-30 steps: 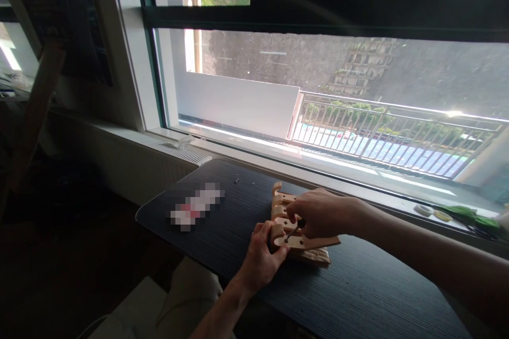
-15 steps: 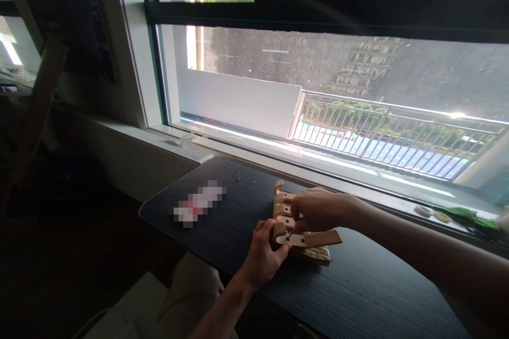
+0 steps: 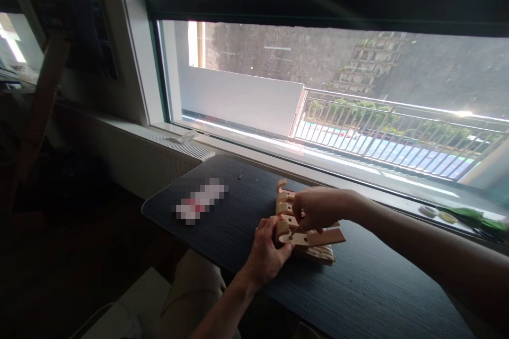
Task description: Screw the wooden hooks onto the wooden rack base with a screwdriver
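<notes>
A stack of light wooden hook-shaped pieces [image 3: 318, 237] lies on the dark table [image 3: 222, 233] by the window. My left hand [image 3: 266, 254] grips the near rounded end of the top wooden piece, fingers curled round it. My right hand [image 3: 314, 207] hovers over the same piece, fingers pinched on a thin dark tool [image 3: 293, 231] whose tip meets a hole in the wood. More wooden hooks [image 3: 283, 193] stick out behind my right hand.
A blurred-out flat object [image 3: 201, 200] lies on the table's left part, with a small screw [image 3: 240, 175] behind it. The window sill carries a green item [image 3: 473, 215] at the far right. A radiator [image 3: 175, 151] runs below the sill.
The camera has shifted slightly, so the scene sits a little further right. Both hands stay on the wooden piece, the right one still working the thin tool at the hole.
</notes>
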### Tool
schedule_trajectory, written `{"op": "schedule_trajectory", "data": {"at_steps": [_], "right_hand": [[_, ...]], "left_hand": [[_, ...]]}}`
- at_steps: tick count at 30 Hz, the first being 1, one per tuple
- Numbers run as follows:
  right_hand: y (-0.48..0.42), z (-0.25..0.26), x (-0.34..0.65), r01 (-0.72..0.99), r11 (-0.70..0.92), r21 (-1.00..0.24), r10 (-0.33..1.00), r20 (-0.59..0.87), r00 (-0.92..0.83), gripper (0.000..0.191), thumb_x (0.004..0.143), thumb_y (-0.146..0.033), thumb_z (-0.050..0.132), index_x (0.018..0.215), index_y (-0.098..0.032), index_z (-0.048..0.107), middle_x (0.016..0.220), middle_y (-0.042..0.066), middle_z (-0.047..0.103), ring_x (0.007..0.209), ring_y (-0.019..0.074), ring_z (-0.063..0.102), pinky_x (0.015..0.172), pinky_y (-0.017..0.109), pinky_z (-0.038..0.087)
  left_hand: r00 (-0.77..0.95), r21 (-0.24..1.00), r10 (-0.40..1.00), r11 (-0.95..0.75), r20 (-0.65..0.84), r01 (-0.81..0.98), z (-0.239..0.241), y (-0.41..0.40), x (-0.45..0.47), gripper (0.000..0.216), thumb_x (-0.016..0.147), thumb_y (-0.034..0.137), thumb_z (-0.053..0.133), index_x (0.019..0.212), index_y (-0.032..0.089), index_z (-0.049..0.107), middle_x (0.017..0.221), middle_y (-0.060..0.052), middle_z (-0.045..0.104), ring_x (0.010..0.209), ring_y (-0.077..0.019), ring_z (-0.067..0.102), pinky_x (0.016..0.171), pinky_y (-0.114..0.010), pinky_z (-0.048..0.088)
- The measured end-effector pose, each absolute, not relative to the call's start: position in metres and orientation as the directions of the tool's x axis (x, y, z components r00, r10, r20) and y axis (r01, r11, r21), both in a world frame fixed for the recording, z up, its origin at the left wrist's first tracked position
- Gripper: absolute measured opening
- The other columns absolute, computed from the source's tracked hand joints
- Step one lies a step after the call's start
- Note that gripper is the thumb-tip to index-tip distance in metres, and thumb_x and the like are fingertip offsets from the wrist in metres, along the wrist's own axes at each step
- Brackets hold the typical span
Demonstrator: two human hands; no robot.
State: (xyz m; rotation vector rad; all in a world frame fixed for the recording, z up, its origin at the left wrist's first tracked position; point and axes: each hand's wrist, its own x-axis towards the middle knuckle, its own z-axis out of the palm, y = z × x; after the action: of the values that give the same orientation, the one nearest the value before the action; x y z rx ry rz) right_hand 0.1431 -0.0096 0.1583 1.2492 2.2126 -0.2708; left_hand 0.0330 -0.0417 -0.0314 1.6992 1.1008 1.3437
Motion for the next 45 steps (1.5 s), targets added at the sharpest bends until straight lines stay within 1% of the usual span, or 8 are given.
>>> {"op": "schedule_trajectory", "data": {"at_steps": [4,11,17,22,26,31,40,45], "right_hand": [[-0.01,0.16,0.145,0.854,0.514,0.078,0.719,-0.583,-0.379,0.025,0.071,-0.027,0.058,0.089,-0.016,0.072,0.064,0.002,0.069,0.055,0.0127,0.059,0.048,0.021,0.035],[-0.01,0.156,0.148,0.845,0.53,0.072,0.725,-0.556,-0.407,0.026,0.07,-0.027,0.056,0.087,-0.016,0.073,0.064,0.002,0.068,0.054,0.0132,0.058,0.049,0.022,0.035],[-0.008,0.152,0.15,0.827,0.55,0.118,0.739,-0.529,-0.416,0.023,0.069,-0.028,0.057,0.083,-0.018,0.073,0.067,0.003,0.068,0.058,0.0149,0.057,0.051,0.025,0.033],[-0.013,0.16,0.147,0.8,0.577,0.162,0.744,-0.507,-0.434,0.036,0.064,-0.032,0.062,0.095,-0.015,0.071,0.081,0.008,0.068,0.066,0.0197,0.057,0.05,0.026,0.032],[-0.018,0.17,0.147,0.78,0.61,0.141,0.716,-0.519,-0.466,0.044,0.059,-0.02,0.063,0.103,-0.014,0.068,0.085,0.007,0.067,0.066,0.017,0.056,0.049,0.023,0.033],[-0.021,0.168,0.15,0.751,0.647,0.134,0.727,-0.406,-0.554,0.025,0.068,-0.012,0.05,0.082,-0.012,0.07,0.076,0.006,0.066,0.062,0.0133,0.052,0.05,0.023,0.031],[-0.019,0.163,0.148,0.763,0.628,0.155,0.756,-0.358,-0.549,0.022,0.071,-0.023,0.052,0.071,-0.013,0.071,0.066,0.005,0.064,0.054,0.0116,0.046,0.048,0.024,0.029],[-0.022,0.167,0.146,0.776,0.606,0.175,0.773,-0.36,-0.522,0.036,0.062,-0.027,0.063,0.097,-0.02,0.07,0.087,0.005,0.069,0.072,0.0178,0.056,0.054,0.025,0.032]], "left_hand": [[0.1,0.909,0.919,-0.392,0.381,0.141,-0.03,-0.044,0.034,0.045,0.067,0.014,0.066,0.11,0.024,0.055,0.107,-0.005,0.056,0.1,-0.0201,0.054,0.093,-0.034,0.043],[0.059,0.878,0.903,-0.427,0.425,0.219,-0.023,-0.042,0.041,0.032,0.069,0.011,0.063,0.098,0.024,0.059,0.093,-0.002,0.059,0.091,-0.019,0.054,0.088,-0.034,0.042],[0.07,0.873,0.892,-0.452,0.447,0.184,-0.024,-0.037,0.042,0.028,0.071,0.008,0.059,0.094,0.023,0.059,0.092,-0.002,0.059,0.091,-0.0176,0.054,0.086,-0.031,0.043],[0.074,0.863,0.881,-0.473,0.468,0.175,-0.024,-0.037,0.042,0.024,0.07,0.006,0.058,0.089,0.021,0.059,0.089,-0.002,0.058,0.088,-0.0169,0.054,0.083,-0.03,0.044],[0.064,0.866,0.882,-0.471,0.467,0.17,-0.024,-0.038,0.042,0.023,0.07,0.006,0.058,0.088,0.021,0.059,0.089,-0.002,0.058,0.087,-0.0173,0.055,0.084,-0.031,0.044],[0.055,0.873,0.888,-0.458,0.456,0.167,-0.023,-0.039,0.043,0.021,0.07,0.008,0.058,0.087,0.021,0.06,0.088,-0.002,0.057,0.086,-0.017,0.055,0.082,-0.031,0.046],[0.048,0.863,0.885,-0.463,0.463,0.201,-0.025,-0.038,0.044,0.019,0.069,0.009,0.06,0.085,0.02,0.059,0.086,-0.001,0.057,0.083,-0.0167,0.055,0.081,-0.031,0.045],[0.057,0.872,0.896,-0.442,0.44,0.209,-0.025,-0.038,0.043,0.015,0.071,0.011,0.06,0.083,0.02,0.058,0.085,-0.001,0.056,0.083,-0.0163,0.055,0.081,-0.03,0.044]]}}
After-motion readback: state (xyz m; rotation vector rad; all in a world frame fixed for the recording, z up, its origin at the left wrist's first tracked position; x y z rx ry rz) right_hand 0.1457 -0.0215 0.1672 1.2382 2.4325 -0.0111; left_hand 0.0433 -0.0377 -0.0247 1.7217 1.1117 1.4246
